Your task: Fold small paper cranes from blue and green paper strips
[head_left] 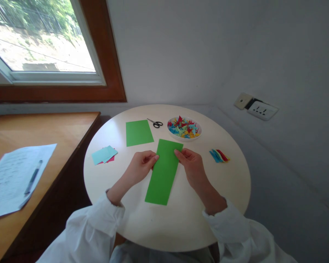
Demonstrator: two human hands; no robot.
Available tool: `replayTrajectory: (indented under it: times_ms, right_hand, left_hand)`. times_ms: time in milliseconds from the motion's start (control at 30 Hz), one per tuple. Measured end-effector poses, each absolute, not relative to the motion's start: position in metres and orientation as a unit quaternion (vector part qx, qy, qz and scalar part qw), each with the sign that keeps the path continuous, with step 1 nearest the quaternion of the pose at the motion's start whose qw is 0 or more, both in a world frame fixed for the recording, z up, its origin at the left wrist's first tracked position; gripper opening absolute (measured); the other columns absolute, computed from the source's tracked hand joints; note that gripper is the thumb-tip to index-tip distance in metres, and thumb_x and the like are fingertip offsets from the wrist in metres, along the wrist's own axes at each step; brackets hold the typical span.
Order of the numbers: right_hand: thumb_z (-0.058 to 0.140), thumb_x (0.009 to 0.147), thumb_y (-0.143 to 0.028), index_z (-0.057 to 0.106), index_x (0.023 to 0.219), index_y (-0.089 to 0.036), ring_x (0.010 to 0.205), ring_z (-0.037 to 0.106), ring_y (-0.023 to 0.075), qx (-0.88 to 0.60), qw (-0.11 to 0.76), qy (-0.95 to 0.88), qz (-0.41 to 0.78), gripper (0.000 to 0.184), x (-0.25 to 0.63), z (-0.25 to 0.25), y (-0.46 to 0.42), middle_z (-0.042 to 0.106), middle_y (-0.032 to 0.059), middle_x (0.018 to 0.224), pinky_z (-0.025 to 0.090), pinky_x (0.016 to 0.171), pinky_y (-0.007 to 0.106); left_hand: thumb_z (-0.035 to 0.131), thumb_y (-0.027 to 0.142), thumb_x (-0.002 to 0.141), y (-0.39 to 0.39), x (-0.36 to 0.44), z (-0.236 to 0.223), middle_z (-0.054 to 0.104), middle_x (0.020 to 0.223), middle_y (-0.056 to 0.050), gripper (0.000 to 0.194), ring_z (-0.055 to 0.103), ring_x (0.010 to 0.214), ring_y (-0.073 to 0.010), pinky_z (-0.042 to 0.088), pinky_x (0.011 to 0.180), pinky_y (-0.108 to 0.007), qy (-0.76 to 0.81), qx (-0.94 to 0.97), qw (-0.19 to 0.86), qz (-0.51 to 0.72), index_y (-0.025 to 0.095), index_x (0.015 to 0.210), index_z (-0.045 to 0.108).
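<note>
A long green paper strip (163,173) lies on the round white table (230,190), running from the table's middle toward me. My left hand (140,166) pinches its left edge near the far end, fingers curled. My right hand (190,164) pinches the right edge opposite, fingers closed on the paper. A second, squarer green sheet (138,132) lies flat farther back on the left, untouched.
Black scissors (155,123) lie at the back beside a white bowl (184,128) full of small coloured folded papers. Light blue and red squares (104,155) sit left; a small coloured stack (219,155) sits right. A wooden desk (57,131) at left holds papers (11,175) and a pen (33,177).
</note>
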State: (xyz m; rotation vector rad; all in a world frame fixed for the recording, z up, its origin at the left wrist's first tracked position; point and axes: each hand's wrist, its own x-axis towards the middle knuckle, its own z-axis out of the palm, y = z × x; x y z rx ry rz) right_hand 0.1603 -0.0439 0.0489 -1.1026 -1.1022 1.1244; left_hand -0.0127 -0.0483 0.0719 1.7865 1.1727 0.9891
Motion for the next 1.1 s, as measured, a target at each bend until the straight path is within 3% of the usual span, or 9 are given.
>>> replayTrajectory:
  times_ms: [267,1100]
  right_hand:
    - [0.072,0.06,-0.045,0.055,0.053,-0.017,0.053,0.041,0.0101,-0.482,0.58,-0.471,0.459,0.033,0.1563,0.0504,-0.0453,0.048,-0.0038,0.052,0.037,0.054,0.027]
    - [0.072,0.06,-0.039,0.05,0.049,-0.017,0.051,0.034,0.008,-0.475,0.594,-0.454,0.463,0.032,0.1539,0.0535,-0.0468,0.042,-0.0064,0.049,0.03,0.051,0.025]
  left_hand:
    - [0.049,0.04,0.079,-0.0485,-0.0071,0.0733,0.03,0.049,0.005,0.037,0.028,0.047,-0.0087,0.023,0.045,-0.023,0.472,0.691,0.37,0.403,0.019,0.051,0.037]
    - [0.046,0.041,0.079,-0.0483,-0.0079,0.0729,0.028,0.05,0.005,0.037,0.027,0.048,-0.0085,0.022,0.046,-0.023,0.471,0.693,0.379,0.393,0.019,0.052,0.035]
